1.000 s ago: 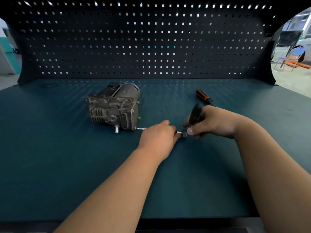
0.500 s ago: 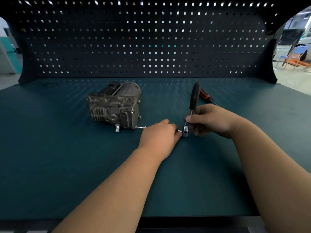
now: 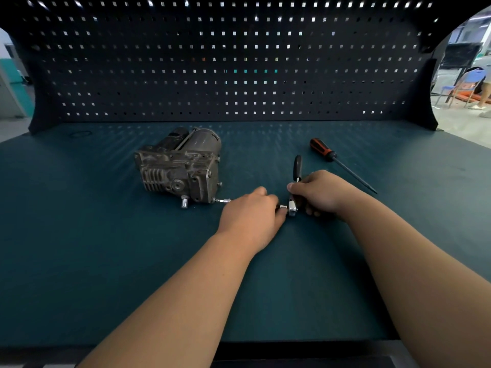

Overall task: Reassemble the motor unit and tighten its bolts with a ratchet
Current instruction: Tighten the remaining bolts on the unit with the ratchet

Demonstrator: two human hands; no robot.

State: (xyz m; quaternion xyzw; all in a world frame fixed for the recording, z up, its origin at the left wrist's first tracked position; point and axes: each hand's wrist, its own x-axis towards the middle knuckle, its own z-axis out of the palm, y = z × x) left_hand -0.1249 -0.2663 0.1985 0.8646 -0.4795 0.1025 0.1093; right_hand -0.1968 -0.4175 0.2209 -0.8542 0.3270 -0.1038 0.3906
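Head view, as I see it from my remote station. The dark teal bench top (image 3: 101,261) fills the foreground, matt and faintly scuffed, with small flecks of light near its far edge. A black pegboard (image 3: 239,62) with square holes rises behind it and curves forward at both sides. The motor unit (image 3: 183,168) lies on the bench left of centre, its finned housing facing me. An extension bar (image 3: 223,200) runs from its lower right corner towards the ratchet (image 3: 297,167). The left hand (image 3: 251,211) is curled over the bar's middle, gripping it. The right hand (image 3: 321,193) clasps the ratchet just above its head, black handle pointing away from me. An orange-and-black screwdriver (image 3: 322,150) lies beyond, apart from both hands. Past the right edge: pale floor, a blue chair (image 3: 475,78), someone's legs (image 3: 486,94).
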